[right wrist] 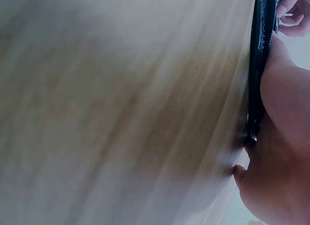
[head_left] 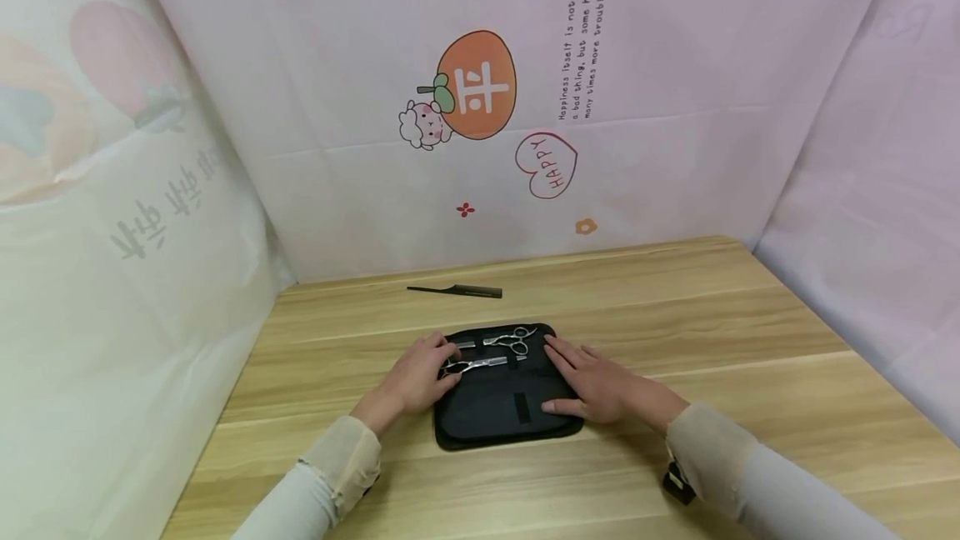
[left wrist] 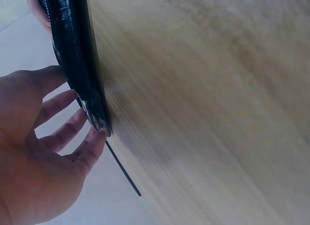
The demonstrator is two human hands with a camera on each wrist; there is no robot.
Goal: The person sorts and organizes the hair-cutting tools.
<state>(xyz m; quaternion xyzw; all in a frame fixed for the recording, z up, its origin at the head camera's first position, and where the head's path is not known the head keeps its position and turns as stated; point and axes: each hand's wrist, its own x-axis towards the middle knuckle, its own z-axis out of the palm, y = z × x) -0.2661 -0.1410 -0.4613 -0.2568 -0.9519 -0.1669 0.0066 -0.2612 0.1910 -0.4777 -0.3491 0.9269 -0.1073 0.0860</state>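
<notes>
Left hand [head_left: 417,373] touches the black case [head_left: 477,413] at its left edge, grip unclear; right hand [head_left: 597,386] spreads over the right, tabletop [head_left: 307,365] around.

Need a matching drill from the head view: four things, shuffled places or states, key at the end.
1. comb
2. left hand
3. right hand
4. black case

A. resting on the case's right side
B. on the table, beyond the case
C. lying open, with scissors in it
D. at the case's left side

Pairs: 1-B, 2-D, 3-A, 4-C
</notes>
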